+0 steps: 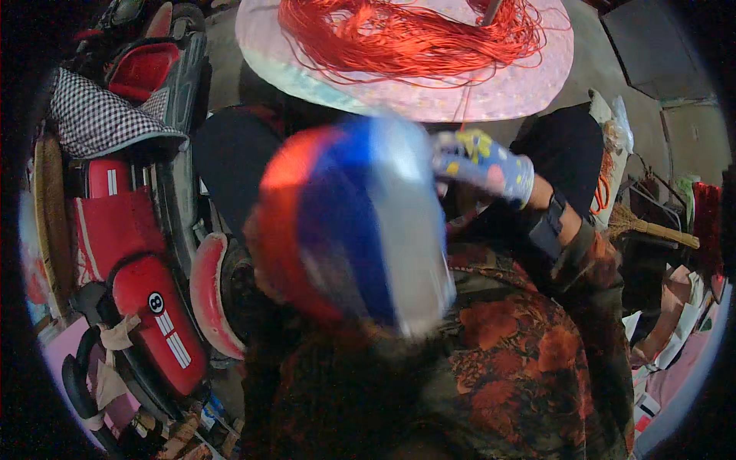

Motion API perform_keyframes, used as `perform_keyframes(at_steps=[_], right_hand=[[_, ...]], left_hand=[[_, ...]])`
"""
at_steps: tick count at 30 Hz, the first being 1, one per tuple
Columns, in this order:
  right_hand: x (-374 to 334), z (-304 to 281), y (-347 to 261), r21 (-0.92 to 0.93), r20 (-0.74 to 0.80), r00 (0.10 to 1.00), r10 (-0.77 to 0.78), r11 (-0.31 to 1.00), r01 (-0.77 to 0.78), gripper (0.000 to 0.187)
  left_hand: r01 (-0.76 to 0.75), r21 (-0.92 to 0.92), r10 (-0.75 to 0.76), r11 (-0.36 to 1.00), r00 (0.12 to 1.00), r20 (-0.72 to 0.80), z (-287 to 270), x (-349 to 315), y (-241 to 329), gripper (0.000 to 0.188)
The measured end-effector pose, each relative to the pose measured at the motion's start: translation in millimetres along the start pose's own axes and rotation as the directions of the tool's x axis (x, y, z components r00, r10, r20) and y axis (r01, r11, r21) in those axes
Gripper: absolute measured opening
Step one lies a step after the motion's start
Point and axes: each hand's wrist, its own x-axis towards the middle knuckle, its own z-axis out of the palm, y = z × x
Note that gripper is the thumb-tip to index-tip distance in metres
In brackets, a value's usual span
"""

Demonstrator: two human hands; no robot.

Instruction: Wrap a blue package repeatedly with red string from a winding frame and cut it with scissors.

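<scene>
A large rounded thing with red, blue and white stripes [353, 222] fills the middle of the view, close up and smeared by motion; its kind is unclear. My left hand does not show apart from it. My right hand [479, 162], in a patterned blue-grey glove, is beside its upper right edge with fingers curled in. What those fingers hold, if anything, is hidden. Ahead, a big tangled coil of red cord [414, 46] lies on a round, pink-covered table [429, 103]. One strand drops over the near edge toward my right hand.
On the left stands a red and black vehicle seat [161, 322] below a black-and-white checked cloth [107, 115]. Right of my legs are a straw broom [652, 226], orange-handled scissors [602, 195] and piled scraps [671, 314]. A grey cabinet [652, 46] stands far right.
</scene>
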Motion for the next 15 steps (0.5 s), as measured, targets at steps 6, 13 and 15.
perform_keyframes(at_steps=[6, 13, 15], right_hand=[[-8.5, 31.8, -32.4, -0.813, 0.169, 0.965, -0.200, 0.525, 0.251, 0.010], [18.7, -2.0, -68.1, -0.558, 0.105, 0.987, -0.124, 0.814, 0.162, 0.024], [23.8, -10.1, -53.4, -0.434, 0.040, 0.992, -0.123, 0.892, 0.129, 0.026]], left_hand=[[-0.113, 0.531, 0.377, 0.840, 0.825, -0.421, -2.3, 12.3, 2.7, 0.052], [0.392, 0.661, -0.145, 0.640, 0.906, -0.398, 6.7, 15.3, -5.5, 0.039], [0.432, 0.552, -0.272, 0.713, 0.896, -0.350, 11.5, 11.6, -2.2, 0.041]])
